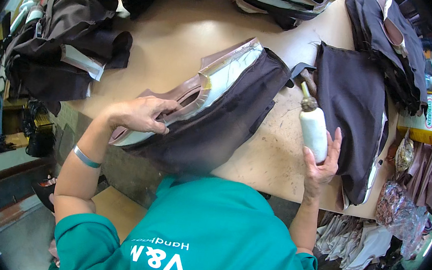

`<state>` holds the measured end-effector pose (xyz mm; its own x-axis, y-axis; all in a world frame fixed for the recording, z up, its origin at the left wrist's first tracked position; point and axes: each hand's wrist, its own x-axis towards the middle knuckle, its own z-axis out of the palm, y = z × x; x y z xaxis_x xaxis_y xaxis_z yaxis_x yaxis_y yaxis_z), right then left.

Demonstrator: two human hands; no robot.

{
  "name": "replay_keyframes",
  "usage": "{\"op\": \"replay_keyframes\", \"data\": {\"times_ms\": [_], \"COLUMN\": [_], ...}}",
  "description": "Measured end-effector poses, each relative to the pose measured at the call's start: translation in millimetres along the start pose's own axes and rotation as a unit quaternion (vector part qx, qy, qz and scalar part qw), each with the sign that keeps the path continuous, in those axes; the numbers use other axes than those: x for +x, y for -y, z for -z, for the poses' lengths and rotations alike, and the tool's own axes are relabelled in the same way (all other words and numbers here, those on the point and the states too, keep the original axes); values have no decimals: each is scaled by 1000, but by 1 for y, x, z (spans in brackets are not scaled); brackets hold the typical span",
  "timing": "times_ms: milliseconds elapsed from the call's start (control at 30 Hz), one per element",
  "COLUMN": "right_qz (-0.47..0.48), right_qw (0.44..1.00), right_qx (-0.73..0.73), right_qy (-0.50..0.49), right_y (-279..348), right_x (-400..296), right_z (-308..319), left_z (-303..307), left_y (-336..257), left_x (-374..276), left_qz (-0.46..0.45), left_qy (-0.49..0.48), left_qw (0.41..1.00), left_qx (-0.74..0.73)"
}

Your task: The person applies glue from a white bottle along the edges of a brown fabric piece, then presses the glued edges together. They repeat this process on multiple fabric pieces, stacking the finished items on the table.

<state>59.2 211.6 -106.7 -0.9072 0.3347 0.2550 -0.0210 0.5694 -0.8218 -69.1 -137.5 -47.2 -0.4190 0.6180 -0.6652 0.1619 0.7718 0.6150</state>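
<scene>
My left hand [145, 114] pinches the pinkish-brown edging of a sewn dark fabric piece [216, 135], beside a slot in the edging. The piece lies slanted over the table's front edge. A strip with a whitish backing and loose threads [232, 64] runs along its upper side, with a yellowish patch near the middle. In my right hand [321, 158] is a white squeeze bottle [313, 130], its narrow nozzle pointing up and away from me. Brown material is wrapped round the bottle's neck. Just beyond the nozzle lies a dark-handled tool [302, 71], partly hidden; its kind is unclear.
Another dark fabric piece [350, 120] lies right of the bottle on the tan table [162, 44]. Heaps of similar pieces stand at the left [82, 24], the far edge [279, 0] and the far right [388, 46]. A yellow and white box [418, 123] and plastic bags [396, 207] are at the right edge.
</scene>
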Motion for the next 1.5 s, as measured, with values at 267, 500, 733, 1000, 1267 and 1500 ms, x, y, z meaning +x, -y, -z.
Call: {"op": "replay_keyframes", "data": {"times_ms": [267,500,733,1000,1267,1500], "right_qz": [-108,-241,-285,-236,-59,77], "right_qw": [872,654,670,712,826,881], "right_qx": [478,708,669,638,544,460], "right_qy": [9,115,147,174,138,79], "right_y": [16,19,25,41,73,85], "right_x": [10,24,29,48,82,110], "right_z": [-6,-21,-38,-41,-29,-6], "left_z": [-12,-39,-59,-48,-53,-45], "left_y": [12,9,-43,-57,-65,-71], "left_x": [-10,-6,-5,-43,-8,-7], "left_qz": [-112,-228,-205,-359,-350,-317], "left_qy": [77,114,3,-64,-78,-109], "left_qw": [859,707,613,558,637,688], "left_qx": [-494,-660,-763,-745,-682,-644]}}
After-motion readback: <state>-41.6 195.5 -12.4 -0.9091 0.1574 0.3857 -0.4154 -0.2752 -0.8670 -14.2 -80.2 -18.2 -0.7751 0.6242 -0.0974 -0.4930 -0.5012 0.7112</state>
